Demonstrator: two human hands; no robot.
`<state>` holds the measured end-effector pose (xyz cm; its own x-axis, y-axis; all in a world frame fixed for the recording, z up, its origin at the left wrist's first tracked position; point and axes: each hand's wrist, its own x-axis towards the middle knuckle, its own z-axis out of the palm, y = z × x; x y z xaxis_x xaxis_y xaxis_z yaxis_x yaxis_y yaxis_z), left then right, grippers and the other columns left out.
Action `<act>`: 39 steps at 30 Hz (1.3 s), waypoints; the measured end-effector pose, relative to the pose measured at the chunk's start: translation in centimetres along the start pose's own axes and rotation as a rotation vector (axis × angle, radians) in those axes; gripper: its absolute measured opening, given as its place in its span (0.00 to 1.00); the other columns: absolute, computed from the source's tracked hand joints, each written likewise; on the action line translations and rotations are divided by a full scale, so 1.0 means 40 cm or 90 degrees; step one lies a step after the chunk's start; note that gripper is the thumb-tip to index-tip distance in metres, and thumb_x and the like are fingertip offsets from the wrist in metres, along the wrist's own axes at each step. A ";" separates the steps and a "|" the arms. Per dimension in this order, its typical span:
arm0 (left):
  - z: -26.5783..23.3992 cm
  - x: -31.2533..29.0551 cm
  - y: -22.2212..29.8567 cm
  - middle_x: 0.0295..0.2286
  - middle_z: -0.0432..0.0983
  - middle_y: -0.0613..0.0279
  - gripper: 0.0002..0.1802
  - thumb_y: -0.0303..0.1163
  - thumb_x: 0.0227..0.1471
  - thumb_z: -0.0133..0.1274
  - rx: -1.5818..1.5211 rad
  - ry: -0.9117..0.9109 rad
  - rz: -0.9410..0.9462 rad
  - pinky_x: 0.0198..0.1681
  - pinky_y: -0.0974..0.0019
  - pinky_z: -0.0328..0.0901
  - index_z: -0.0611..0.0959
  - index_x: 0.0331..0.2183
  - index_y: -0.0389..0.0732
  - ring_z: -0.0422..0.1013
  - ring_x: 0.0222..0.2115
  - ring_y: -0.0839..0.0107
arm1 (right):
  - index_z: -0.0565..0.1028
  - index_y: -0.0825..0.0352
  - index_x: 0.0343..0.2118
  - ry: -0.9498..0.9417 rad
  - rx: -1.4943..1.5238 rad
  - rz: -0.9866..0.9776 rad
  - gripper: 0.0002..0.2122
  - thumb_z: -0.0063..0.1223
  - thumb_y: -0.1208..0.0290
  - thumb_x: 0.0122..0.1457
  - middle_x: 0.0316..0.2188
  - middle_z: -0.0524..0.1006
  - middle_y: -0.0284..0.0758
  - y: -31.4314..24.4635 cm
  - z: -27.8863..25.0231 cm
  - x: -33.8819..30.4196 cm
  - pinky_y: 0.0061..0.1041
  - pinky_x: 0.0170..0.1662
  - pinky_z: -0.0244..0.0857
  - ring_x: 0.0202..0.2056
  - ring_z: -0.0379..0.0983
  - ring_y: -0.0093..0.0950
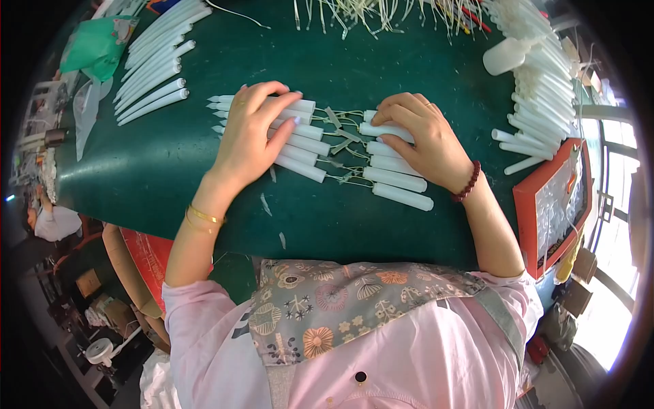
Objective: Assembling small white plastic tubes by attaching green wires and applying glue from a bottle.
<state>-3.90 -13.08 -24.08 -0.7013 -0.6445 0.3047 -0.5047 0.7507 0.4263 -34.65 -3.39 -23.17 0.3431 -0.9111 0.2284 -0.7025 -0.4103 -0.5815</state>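
Two rows of slim white candle-shaped tubes lie side by side on the green table, with thin pale wires (349,120) running between their facing ends. My left hand (253,123) curls over the left row of tubes (308,144), its thumb and fingers around the upper ones; pointed tips stick out beyond its far side. Fingers of my right hand (424,133) bend over the upper part of the right row of tubes (395,178), with one tube between thumb and forefinger. Small pale tabs (333,117) sit on the wires. My palms hide parts of several tubes.
More white tubes (154,95) lie at the far left, beside a green bag (97,48). A large pile of tubes (545,88) fills the right side, with a white scoop-like piece (504,57). Loose wires (368,13) lie at the back. An orange-framed tray (528,218) stands right.
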 end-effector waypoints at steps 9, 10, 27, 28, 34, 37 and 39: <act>0.144 0.093 0.308 0.70 0.54 0.41 0.35 0.50 0.74 0.32 -0.804 0.205 -0.175 0.75 0.52 0.38 0.57 0.70 0.37 0.48 0.73 0.55 | 0.59 0.72 0.70 0.412 0.329 0.257 0.24 0.41 0.73 0.74 0.72 0.59 0.45 -0.084 0.092 -0.159 0.36 0.76 0.38 0.75 0.49 0.37; 0.164 0.098 0.298 0.69 0.55 0.43 0.35 0.51 0.74 0.32 -0.795 0.199 -0.213 0.75 0.52 0.38 0.57 0.70 0.37 0.49 0.72 0.55 | 0.59 0.75 0.69 0.439 0.383 0.248 0.24 0.45 0.75 0.73 0.73 0.54 0.49 -0.076 0.104 -0.166 0.37 0.76 0.37 0.76 0.45 0.38; 0.069 -0.013 0.316 0.51 0.72 0.62 0.23 0.29 0.52 0.66 -0.332 0.129 0.058 0.61 0.53 0.57 0.80 0.51 0.46 0.68 0.55 0.63 | 0.82 0.62 0.50 0.286 -0.039 0.066 0.16 0.57 0.80 0.59 0.56 0.78 0.39 -0.015 0.005 -0.072 0.36 0.58 0.68 0.56 0.73 0.41; 0.050 -0.028 0.315 0.45 0.74 0.69 0.17 0.31 0.48 0.67 -0.013 0.019 0.156 0.54 0.55 0.59 0.85 0.43 0.48 0.71 0.48 0.68 | 0.82 0.62 0.50 0.283 -0.040 0.067 0.16 0.57 0.80 0.59 0.56 0.78 0.39 -0.005 -0.002 -0.053 0.36 0.58 0.68 0.56 0.73 0.41; 0.139 -0.046 0.308 0.33 0.68 0.72 0.10 0.32 0.43 0.68 0.067 0.091 0.107 0.45 0.55 0.57 0.83 0.30 0.50 0.68 0.39 0.69 | 0.83 0.65 0.43 0.071 -0.009 -0.006 0.10 0.62 0.76 0.59 0.43 0.78 0.35 0.033 -0.003 -0.019 0.34 0.51 0.70 0.45 0.74 0.38; 0.135 -0.047 0.310 0.34 0.68 0.72 0.13 0.33 0.41 0.71 0.015 0.069 0.061 0.44 0.56 0.57 0.82 0.30 0.50 0.68 0.40 0.69 | 0.83 0.66 0.39 0.141 -0.023 -0.009 0.07 0.63 0.76 0.58 0.40 0.78 0.36 0.021 0.018 -0.020 0.35 0.50 0.70 0.44 0.74 0.38; 0.128 -0.055 0.305 0.38 0.70 0.69 0.22 0.35 0.38 0.75 0.021 0.021 0.067 0.46 0.55 0.59 0.83 0.37 0.50 0.68 0.43 0.64 | 0.83 0.66 0.42 0.133 -0.012 0.004 0.08 0.62 0.75 0.59 0.43 0.78 0.36 0.025 0.026 -0.027 0.34 0.52 0.69 0.47 0.74 0.37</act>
<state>-11.07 -1.75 -23.92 -0.7344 -0.5664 0.3740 -0.4463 0.8181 0.3627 -35.07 -2.78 -24.83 0.2038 -0.9010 0.3831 -0.7166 -0.4038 -0.5687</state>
